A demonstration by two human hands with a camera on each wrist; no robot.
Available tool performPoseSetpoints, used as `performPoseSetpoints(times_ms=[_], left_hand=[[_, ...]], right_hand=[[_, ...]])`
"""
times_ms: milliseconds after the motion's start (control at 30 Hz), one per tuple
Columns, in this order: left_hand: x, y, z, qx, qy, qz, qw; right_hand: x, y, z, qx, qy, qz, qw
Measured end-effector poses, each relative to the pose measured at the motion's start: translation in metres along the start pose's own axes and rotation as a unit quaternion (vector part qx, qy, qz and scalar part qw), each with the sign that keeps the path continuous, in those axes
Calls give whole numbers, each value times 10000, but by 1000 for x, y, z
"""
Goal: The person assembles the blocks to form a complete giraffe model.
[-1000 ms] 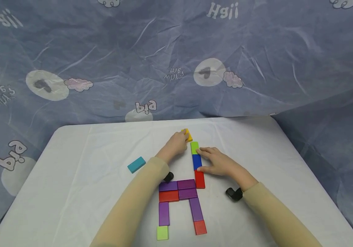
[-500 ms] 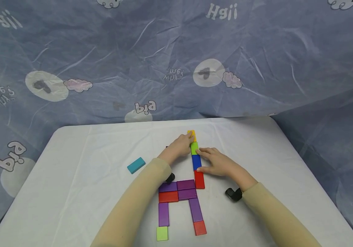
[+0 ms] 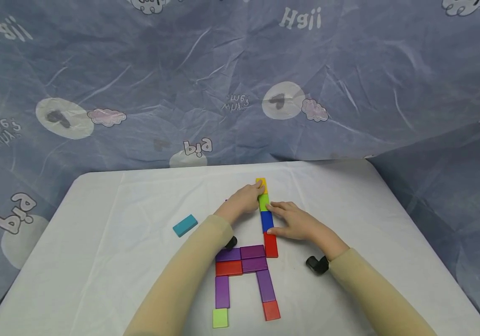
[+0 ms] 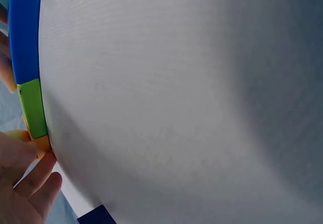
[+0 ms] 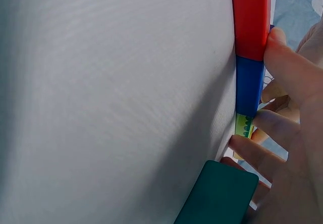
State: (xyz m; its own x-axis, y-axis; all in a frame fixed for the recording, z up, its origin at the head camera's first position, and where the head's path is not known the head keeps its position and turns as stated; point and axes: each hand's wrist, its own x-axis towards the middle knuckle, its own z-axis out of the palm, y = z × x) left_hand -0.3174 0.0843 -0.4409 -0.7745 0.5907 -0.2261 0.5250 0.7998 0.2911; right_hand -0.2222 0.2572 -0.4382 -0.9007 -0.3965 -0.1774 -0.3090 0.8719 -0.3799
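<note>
In the head view my left hand (image 3: 244, 199) pinches the yellow block (image 3: 263, 185) at the far end of a straight column. Below it in line lie a lime green block (image 3: 264, 202), a blue block (image 3: 267, 221) and a red block (image 3: 270, 245). The left wrist view shows the fingers of my left hand (image 4: 30, 183) at the orange-looking end piece, against the green one. My right hand (image 3: 294, 221) lies along the column's right side, fingers spread. Its thumb (image 5: 282, 57) touches near the red-blue seam, and a fingertip (image 5: 260, 115) meets the blue-green seam.
Purple blocks (image 3: 254, 265) and a red block (image 3: 229, 268) join the column's near end, with two legs ending in a lime square (image 3: 220, 318) and a red square (image 3: 271, 310). A teal block (image 3: 185, 225) lies left. A dark green block (image 5: 217, 193) is near my right fingers.
My left hand has moved the yellow block slightly right and straightened it, from tilted and apart to in line with the green block. The right hand has stayed in place.
</note>
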Motion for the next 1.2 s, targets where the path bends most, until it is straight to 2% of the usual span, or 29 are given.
performPoseSetpoints(times_ms=[200,333,433,533,633,767,933,1067,1200], left_hand=[[-5,3,-4,-15,53,78,10000],[-22,4,-15,-130,336,200,9991],[-45,2,-28,-265,660,345,9969],[-76,-1,-38,-394,900,557,9936],[-110,-5,-39,-508,918,749,9917],[-152,-12,-27,-658,600,811,9927],[-196,-24,0,-807,258,726,9938],[-219,-33,22,-889,150,743,9932],[-231,-37,38,-1019,59,738,9920]], right_hand=[[0,1,0,-7,-8,-8,10000],[1,1,0,-51,-28,-21,10000],[3,1,1,-116,-36,-11,9999],[5,1,1,-150,-96,60,9998],[5,1,1,-158,-171,152,9996],[6,1,0,-163,-189,147,9996],[6,1,1,-109,-206,83,9997],[6,1,1,-136,-220,86,9996],[4,1,-1,-145,-175,58,9997]])
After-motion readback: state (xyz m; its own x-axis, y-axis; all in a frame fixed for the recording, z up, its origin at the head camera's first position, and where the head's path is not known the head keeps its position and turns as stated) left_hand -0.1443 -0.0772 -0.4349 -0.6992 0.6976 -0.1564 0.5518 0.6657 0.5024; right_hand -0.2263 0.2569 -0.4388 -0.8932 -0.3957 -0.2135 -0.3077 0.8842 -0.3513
